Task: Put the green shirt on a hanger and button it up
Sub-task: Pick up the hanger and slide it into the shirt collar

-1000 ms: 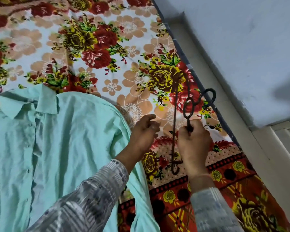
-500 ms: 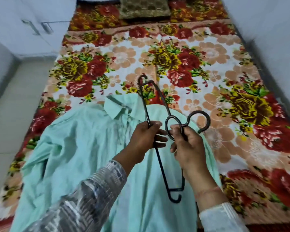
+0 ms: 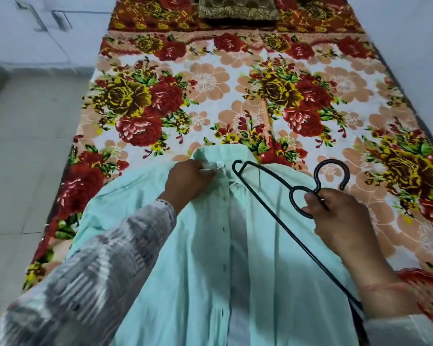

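Both arms wear long sleeves. The left sleeve [image 3: 98, 265] is thin cloth printed in grey and white blotches and stripes (blurred near the camera), with a patterned cuff just behind the left hand [image 3: 188, 182]. The right sleeve [image 3: 398, 330] looks paler, almost white. A reddish thread [image 3: 383, 287] circles the wrist below the right hand [image 3: 340, 221].

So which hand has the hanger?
The right hand, curled round the loop of the black hanger just below its hook. The left hand instead grips the green shirt near its collar.
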A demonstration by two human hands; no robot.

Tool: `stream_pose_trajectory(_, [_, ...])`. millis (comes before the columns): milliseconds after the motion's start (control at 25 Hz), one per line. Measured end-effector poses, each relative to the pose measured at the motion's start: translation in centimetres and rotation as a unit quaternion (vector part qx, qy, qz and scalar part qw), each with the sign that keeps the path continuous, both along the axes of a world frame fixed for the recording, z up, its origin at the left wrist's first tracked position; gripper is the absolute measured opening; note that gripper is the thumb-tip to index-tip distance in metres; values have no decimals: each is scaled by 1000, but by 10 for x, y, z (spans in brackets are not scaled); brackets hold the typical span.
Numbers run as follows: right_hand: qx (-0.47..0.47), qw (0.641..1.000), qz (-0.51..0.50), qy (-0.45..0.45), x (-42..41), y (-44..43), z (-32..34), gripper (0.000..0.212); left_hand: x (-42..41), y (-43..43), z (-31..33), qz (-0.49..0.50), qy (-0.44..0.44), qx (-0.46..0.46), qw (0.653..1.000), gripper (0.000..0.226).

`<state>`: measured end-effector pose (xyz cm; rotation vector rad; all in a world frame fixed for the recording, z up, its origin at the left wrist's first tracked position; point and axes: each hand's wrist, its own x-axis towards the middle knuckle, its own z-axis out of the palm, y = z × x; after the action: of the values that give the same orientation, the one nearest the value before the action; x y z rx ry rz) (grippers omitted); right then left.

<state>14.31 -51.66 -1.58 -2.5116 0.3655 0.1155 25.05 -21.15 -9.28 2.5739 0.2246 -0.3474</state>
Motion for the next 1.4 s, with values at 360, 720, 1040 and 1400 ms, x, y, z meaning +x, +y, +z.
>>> stream_pose_trajectory(360, [103, 975, 136, 141, 69, 79, 8, 24, -19, 34, 34, 15, -98, -204, 974, 9])
stream_pose_trajectory(720, [250, 935, 162, 192, 127, 172, -40, 20, -12, 27, 35, 49, -86, -261, 960, 28])
stream_pose_trajectory(1040, [323, 888, 156, 288, 147, 163, -43, 16, 41, 40, 15, 40, -104, -86, 990, 28])
stream_pose_trajectory(1400, [68, 926, 173, 329, 151, 83, -56, 22, 47, 39, 15, 75, -136, -79, 985, 47])
